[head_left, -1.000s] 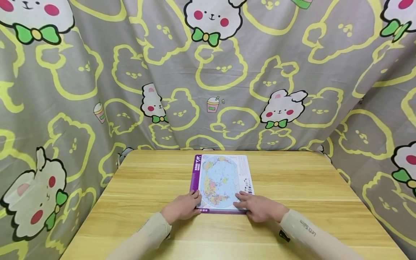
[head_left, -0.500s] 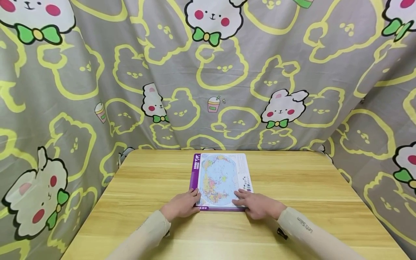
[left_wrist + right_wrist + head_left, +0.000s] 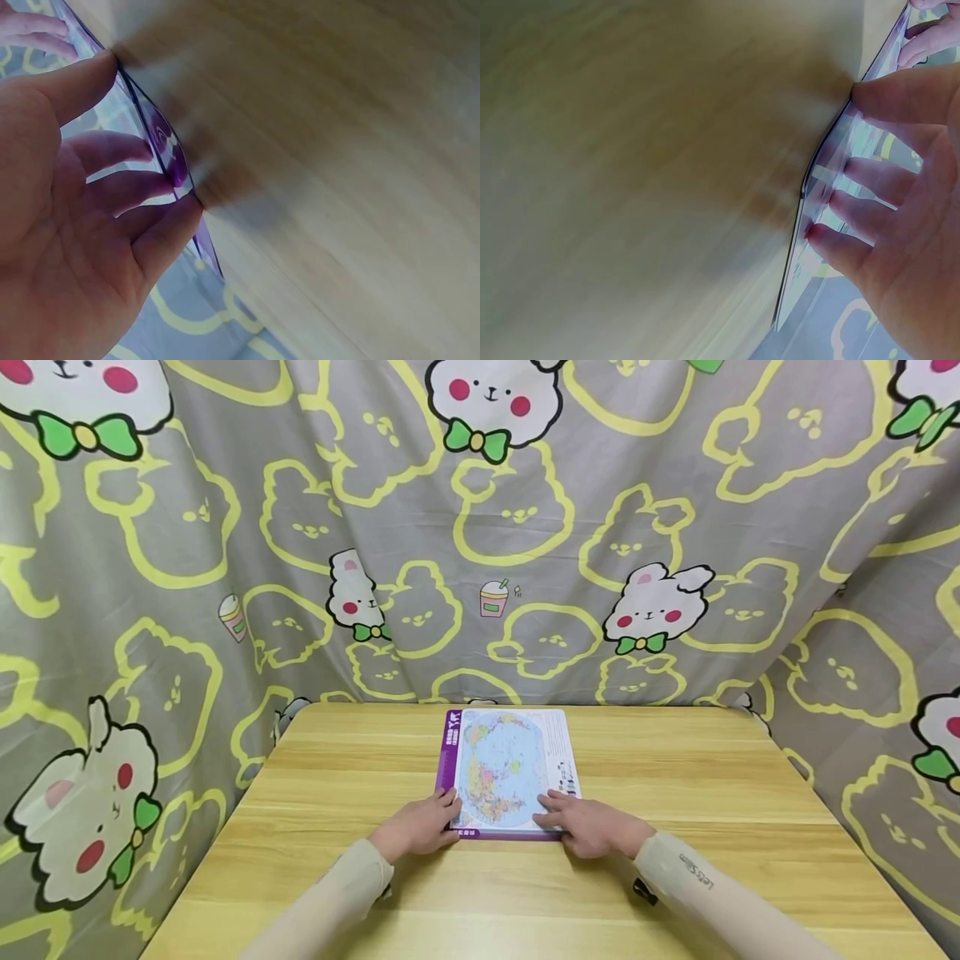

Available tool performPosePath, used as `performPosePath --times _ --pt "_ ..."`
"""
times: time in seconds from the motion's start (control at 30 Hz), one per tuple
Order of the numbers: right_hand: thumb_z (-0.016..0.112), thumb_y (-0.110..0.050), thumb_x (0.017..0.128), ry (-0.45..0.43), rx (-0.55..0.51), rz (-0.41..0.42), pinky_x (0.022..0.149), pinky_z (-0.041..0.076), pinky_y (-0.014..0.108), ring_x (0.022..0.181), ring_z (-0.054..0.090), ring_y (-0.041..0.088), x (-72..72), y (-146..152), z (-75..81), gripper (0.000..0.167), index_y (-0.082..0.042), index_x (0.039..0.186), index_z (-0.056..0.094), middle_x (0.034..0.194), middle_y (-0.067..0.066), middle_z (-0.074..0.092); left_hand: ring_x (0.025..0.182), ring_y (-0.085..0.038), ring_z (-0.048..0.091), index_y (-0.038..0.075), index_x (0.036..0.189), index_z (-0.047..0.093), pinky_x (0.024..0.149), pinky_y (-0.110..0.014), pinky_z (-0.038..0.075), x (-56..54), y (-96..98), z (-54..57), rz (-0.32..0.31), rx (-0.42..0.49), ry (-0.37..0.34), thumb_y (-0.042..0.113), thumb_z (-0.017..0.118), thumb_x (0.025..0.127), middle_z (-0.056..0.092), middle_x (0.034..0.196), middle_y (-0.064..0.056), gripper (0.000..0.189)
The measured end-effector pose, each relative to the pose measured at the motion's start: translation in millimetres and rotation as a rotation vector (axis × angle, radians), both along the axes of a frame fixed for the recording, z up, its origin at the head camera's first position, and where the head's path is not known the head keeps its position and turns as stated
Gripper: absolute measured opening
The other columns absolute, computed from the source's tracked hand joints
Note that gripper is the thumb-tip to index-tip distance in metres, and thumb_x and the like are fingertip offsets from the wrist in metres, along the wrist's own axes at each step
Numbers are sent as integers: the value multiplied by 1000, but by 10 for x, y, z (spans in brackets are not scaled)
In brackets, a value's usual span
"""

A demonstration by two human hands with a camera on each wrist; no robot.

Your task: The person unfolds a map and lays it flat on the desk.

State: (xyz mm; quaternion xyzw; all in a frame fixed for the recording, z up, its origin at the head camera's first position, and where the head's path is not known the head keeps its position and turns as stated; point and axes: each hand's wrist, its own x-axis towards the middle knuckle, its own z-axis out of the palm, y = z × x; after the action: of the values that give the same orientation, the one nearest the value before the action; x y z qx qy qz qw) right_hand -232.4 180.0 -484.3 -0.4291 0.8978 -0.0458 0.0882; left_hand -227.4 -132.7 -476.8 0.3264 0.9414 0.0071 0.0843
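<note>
A thin rectangular world map [image 3: 502, 768] with a purple border lies on the table, turned sideways, its short side toward me. My left hand [image 3: 420, 823] touches its near left corner, fingers over the purple strip. On the near right corner rests my right hand [image 3: 596, 827], fingers spread over the white margin and the blue sea. In the left wrist view the left hand [image 3: 82, 195] has its thumb at the map's edge and relaxed fingers on its glossy face. The right wrist view shows the right hand [image 3: 915, 202] the same way, fingertips along the map [image 3: 799, 270].
The wooden table [image 3: 322, 760] extends on both sides of the map and in front of it. A grey curtain [image 3: 420, 527] with rabbit drawings hangs behind the table and along both sides.
The map has slid a little away from me, toward the table's far edge, and slightly left. Both hands have moved along with it, keeping their places at its near corners.
</note>
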Motion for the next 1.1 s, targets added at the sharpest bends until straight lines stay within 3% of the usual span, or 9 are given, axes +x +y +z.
performPosePath --times 0.4,0.8,1.1 --pt "53 -5 86 -15 18 -31 109 29 48 136 29 35 -13 -12 10 51 -12 137 52 147 17 37 132 -39 35 -2 137 45 105 -47 35 4 -7 35 20 15 -33 31 59 94 37 145 -22 56" --pt "55 -21 93 -1 31 -28 108 29 48 136 30 37 -18 -79 37 46 -9 138 50 146 18 37 131 -40 35 -3 135 46 105 -46 34 -18 -136 -55 -23 45 9 27 59 94 38 142 -27 53" --pt "55 -31 95 25 53 -37 110 28 45 137 27 35 -29 -281 73 51 -11 142 45 149 14 35 135 -37 31 -6 137 44 109 -44 30 -16 -185 -71 28 37 -22 31 57 95 36 145 -24 57"
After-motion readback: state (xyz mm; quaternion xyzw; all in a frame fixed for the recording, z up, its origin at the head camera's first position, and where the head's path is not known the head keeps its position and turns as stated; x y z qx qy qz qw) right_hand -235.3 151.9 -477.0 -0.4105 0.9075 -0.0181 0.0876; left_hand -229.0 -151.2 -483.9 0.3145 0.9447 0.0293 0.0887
